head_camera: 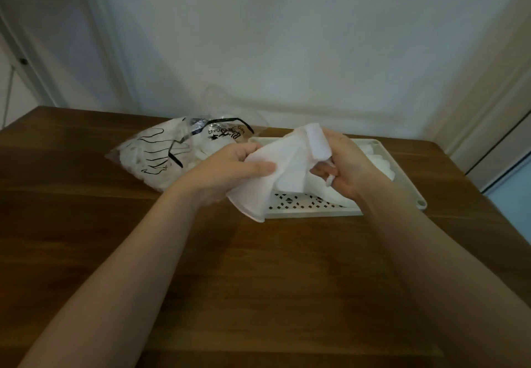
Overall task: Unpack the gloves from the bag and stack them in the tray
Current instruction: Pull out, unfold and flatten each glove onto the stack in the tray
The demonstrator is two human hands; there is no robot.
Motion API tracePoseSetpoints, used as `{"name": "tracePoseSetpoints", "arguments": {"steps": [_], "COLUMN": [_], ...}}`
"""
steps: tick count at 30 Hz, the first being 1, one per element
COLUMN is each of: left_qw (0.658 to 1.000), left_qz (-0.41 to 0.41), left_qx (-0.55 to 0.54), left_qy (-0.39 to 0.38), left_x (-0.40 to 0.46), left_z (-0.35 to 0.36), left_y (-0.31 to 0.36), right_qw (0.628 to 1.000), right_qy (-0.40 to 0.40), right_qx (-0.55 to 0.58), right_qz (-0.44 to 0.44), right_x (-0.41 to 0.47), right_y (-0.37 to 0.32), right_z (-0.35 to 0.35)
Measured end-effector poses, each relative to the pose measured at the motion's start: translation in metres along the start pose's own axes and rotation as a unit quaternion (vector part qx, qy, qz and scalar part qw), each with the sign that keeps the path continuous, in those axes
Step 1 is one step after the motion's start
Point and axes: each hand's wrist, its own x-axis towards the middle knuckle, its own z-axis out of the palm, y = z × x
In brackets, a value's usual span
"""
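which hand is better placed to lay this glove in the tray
Right, probably. The right hand already grips the glove directly above the tray; the left hand grips its other end on the bag side.

Home room — wooden table, door frame.

A brown wooden table bears a clear printed bag beside a perforated white tray.

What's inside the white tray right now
The tray shows bare perforated floor at its near edge and some white gloves at its far right. The glove held by both hands hangs above it and hides the middle.
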Motion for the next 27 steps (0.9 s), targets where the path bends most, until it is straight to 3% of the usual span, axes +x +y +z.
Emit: {"name": "tracePoseSetpoints", "arguments": {"steps": [6, 11, 16, 20, 23, 27], "left_qw": [0.996, 0.989, 0.973, 0.977, 0.980, 0.985], "left_qz": [-0.021, -0.025, -0.038, -0.015, -0.006, -0.015], "left_qx": [-0.085, -0.143, -0.220, -0.213, -0.195, -0.174], "left_qy": [-0.005, -0.021, -0.057, -0.014, -0.033, 0.001], "left_x": [0.014, 0.025, 0.036, 0.043, 0.047, 0.055], "left_z": [0.012, 0.022, 0.034, 0.051, 0.060, 0.069], "left_y": [0.001, 0.005, 0.005, 0.016, 0.030, 0.040], "right_qw": [0.995, 0.984, 0.961, 0.970, 0.987, 0.995], "right_qy": [0.096, 0.074, 0.025, -0.003, -0.033, 0.051], "right_qx": [-0.001, 0.155, 0.276, 0.242, 0.158, 0.083], "right_qz": [0.033, 0.054, 0.003, 0.027, 0.022, -0.034], "right_x": [-0.020, -0.029, -0.041, -0.044, -0.044, -0.045], "right_y": [-0.003, -0.005, 0.000, 0.004, 0.000, -0.012], "right_z": [-0.039, -0.054, -0.070, -0.086, -0.095, -0.094]}}
